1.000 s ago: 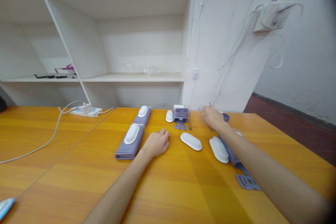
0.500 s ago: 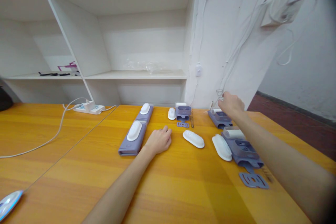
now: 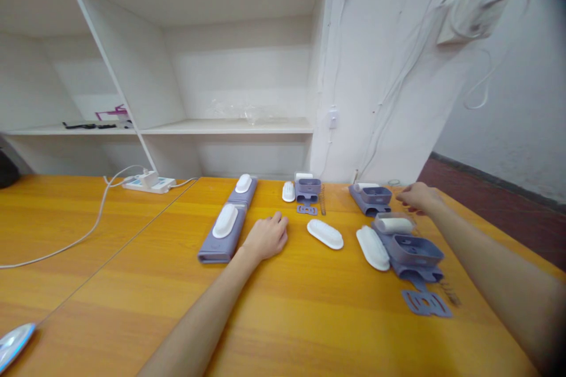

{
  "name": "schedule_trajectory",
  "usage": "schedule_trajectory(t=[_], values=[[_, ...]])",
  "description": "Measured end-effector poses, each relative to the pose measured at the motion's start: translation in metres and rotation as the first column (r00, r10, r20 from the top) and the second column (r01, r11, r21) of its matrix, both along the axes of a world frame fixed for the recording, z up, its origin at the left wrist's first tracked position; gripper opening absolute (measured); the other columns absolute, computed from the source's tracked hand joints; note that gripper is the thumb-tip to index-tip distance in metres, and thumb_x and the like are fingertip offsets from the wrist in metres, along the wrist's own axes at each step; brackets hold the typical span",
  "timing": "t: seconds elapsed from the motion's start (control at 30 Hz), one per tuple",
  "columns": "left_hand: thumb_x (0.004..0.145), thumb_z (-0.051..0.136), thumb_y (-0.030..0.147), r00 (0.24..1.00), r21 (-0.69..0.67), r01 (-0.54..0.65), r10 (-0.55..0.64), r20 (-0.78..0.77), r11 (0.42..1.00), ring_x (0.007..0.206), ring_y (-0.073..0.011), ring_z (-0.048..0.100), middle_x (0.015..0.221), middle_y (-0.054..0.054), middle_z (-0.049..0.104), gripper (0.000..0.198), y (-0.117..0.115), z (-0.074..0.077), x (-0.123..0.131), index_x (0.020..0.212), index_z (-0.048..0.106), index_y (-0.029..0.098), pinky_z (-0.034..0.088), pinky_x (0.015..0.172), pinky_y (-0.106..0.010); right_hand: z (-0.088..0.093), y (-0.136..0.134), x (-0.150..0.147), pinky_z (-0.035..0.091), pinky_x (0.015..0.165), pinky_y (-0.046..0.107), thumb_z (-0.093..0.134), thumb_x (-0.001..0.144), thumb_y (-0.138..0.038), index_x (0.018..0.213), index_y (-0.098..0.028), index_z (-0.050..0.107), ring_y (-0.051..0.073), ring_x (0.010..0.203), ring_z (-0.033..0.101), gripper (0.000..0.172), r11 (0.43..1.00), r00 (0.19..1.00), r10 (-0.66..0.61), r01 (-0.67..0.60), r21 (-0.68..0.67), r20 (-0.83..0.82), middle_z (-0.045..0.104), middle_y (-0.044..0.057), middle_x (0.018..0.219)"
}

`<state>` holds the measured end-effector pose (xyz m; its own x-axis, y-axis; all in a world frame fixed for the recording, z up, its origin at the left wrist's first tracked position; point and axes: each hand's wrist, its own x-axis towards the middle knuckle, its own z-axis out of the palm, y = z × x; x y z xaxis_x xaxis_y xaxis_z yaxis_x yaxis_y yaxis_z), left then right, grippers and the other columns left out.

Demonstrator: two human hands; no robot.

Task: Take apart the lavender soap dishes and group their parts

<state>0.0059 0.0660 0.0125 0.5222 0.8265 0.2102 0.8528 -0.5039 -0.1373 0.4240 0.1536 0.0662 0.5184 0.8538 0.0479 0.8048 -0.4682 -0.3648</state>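
My left hand rests on the table with its fingers curled down; nothing shows in it. Left of it lies a long grey-purple holder bearing two white oval pieces. In front of my fingers is a white oval tray-like piece. My right hand is low over the table at the right, fingers bent together; what they pinch is too blurred to make out. Near it are a grey-purple holder, a thin wire coil and a larger opened holder with a white roller.
A white oval piece, a flat slotted plate and a spring lie around the larger holder. Farther back sits another disassembled set. A power strip with a white cable stands at left, below white shelves.
My right hand has come down and right from above the back holder to the tabletop. The wire coil that hung at its fingers now lies on the table. My left hand stays still.
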Motion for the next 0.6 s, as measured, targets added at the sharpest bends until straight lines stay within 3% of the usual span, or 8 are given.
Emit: schedule_trajectory(t=[0.1, 0.23, 0.6], values=[[0.092, 0.030, 0.027, 1.000, -0.006, -0.002, 0.002, 0.005, 1.000, 0.081, -0.0219, 0.059, 0.098, -0.008, 0.053, 0.018, 0.000, -0.001, -0.001, 0.097, 0.046, 0.020, 0.046, 0.064, -0.032, -0.010, 0.002, 0.001, 0.053, 0.069, 0.031, 0.054, 0.091, -0.036, 0.107, -0.015, 0.058, 0.014, 0.077, 0.061, 0.026, 0.984, 0.979, -0.023, -0.014, -0.177, -0.204, 0.062, 0.004, 0.097], [0.092, 0.030, 0.028, 1.000, -0.010, -0.001, 0.001, 0.009, 1.000, 0.080, -0.0218, 0.059, 0.098, -0.008, 0.053, 0.018, 0.000, -0.002, -0.001, 0.097, 0.046, 0.020, 0.045, 0.063, -0.032, -0.014, 0.000, -0.001, 0.053, 0.074, 0.034, 0.052, 0.092, -0.035, 0.115, -0.016, 0.054, 0.016, 0.086, 0.060, 0.029, 0.970, 0.943, -0.036, -0.047, -0.239, -0.331, 0.059, 0.007, 0.108], [0.091, 0.030, 0.027, 1.000, 0.011, -0.001, 0.001, 0.010, 1.000, 0.078, -0.0220, 0.059, 0.096, -0.007, 0.053, 0.018, -0.001, 0.000, -0.001, 0.095, 0.046, 0.020, 0.045, 0.061, -0.032, -0.016, -0.004, -0.002, 0.052, 0.078, 0.037, 0.052, 0.092, -0.035, 0.117, -0.017, 0.054, 0.018, 0.091, 0.059, 0.031, 0.966, 0.939, 0.012, -0.100, -0.240, -0.344, 0.057, 0.007, 0.112]])
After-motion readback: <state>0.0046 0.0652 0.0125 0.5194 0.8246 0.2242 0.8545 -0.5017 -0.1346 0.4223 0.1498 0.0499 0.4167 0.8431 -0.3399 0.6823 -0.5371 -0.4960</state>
